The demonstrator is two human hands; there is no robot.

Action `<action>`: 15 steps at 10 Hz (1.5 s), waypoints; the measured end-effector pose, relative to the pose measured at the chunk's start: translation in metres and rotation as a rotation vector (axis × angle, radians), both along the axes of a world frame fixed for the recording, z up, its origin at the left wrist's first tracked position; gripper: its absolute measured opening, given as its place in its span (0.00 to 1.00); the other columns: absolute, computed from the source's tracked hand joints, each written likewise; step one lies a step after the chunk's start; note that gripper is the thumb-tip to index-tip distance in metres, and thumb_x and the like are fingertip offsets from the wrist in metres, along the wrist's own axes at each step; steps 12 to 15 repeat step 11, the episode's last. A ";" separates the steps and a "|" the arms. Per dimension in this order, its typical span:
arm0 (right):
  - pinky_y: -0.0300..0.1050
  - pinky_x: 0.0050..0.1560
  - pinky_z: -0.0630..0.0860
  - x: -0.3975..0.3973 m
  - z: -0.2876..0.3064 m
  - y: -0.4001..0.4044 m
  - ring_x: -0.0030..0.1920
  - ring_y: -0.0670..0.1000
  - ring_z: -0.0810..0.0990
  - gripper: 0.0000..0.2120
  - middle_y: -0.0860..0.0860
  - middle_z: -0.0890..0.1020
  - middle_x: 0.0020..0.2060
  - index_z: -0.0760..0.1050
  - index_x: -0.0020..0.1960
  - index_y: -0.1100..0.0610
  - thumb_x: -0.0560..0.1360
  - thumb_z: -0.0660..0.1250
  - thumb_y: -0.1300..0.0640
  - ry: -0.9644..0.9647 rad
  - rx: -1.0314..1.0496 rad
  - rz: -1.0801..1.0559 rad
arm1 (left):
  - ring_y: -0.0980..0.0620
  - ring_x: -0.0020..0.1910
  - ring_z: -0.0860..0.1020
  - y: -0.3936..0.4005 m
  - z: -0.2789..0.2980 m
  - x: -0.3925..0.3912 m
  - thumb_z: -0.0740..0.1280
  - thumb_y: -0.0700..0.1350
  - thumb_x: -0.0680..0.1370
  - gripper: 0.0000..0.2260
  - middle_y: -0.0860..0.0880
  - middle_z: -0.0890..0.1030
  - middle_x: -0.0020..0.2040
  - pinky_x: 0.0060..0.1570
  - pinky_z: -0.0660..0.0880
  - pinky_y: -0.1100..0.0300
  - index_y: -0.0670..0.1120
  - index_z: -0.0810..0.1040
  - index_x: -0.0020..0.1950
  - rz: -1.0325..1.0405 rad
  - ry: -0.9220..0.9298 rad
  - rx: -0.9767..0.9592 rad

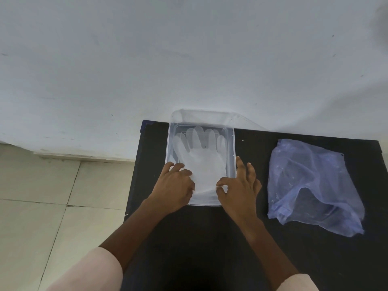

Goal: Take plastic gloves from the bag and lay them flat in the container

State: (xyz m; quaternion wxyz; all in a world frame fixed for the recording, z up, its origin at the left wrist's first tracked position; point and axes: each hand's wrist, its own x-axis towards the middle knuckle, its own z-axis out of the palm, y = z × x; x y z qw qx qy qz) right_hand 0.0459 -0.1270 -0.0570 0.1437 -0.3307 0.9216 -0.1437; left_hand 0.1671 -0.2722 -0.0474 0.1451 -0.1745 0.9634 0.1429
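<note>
A clear plastic container (pixel 232 143) stands on the black table, against the wall. A translucent plastic glove (pixel 201 162) lies flat inside it, fingers pointing away from me. My left hand (pixel 175 185) rests on the glove's cuff at the container's near left corner, fingers curled down. My right hand (pixel 239 185) is at the near right corner; its thumb and forefinger pinch the glove's cuff edge while the other fingers spread over the container's right wall. A bluish, crumpled plastic bag (pixel 310 185) lies on the table to the right.
The black table (pixel 210 238) ends at its left edge near the container; a tiled floor (pixel 52 196) lies beyond. A white wall (pixel 189 59) rises right behind the container. A strip of bare tabletop separates container and bag.
</note>
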 end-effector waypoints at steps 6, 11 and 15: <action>0.60 0.74 0.44 -0.018 0.025 0.008 0.78 0.57 0.45 0.14 0.51 0.53 0.78 0.82 0.49 0.46 0.77 0.58 0.45 -0.160 0.216 0.207 | 0.47 0.78 0.51 -0.009 0.005 0.006 0.53 0.58 0.79 0.20 0.52 0.63 0.77 0.73 0.36 0.43 0.56 0.82 0.57 -0.144 -0.146 0.119; 0.63 0.74 0.41 -0.022 0.040 0.008 0.78 0.59 0.40 0.17 0.53 0.48 0.79 0.75 0.63 0.46 0.79 0.56 0.46 -0.139 0.378 0.285 | 0.46 0.78 0.53 -0.007 0.007 0.006 0.49 0.61 0.78 0.25 0.49 0.62 0.78 0.75 0.40 0.43 0.55 0.69 0.72 -0.130 -0.134 0.045; 0.63 0.74 0.41 -0.022 0.040 0.008 0.78 0.59 0.40 0.17 0.53 0.48 0.79 0.75 0.63 0.46 0.79 0.56 0.46 -0.139 0.378 0.285 | 0.46 0.78 0.53 -0.007 0.007 0.006 0.49 0.61 0.78 0.25 0.49 0.62 0.78 0.75 0.40 0.43 0.55 0.69 0.72 -0.130 -0.134 0.045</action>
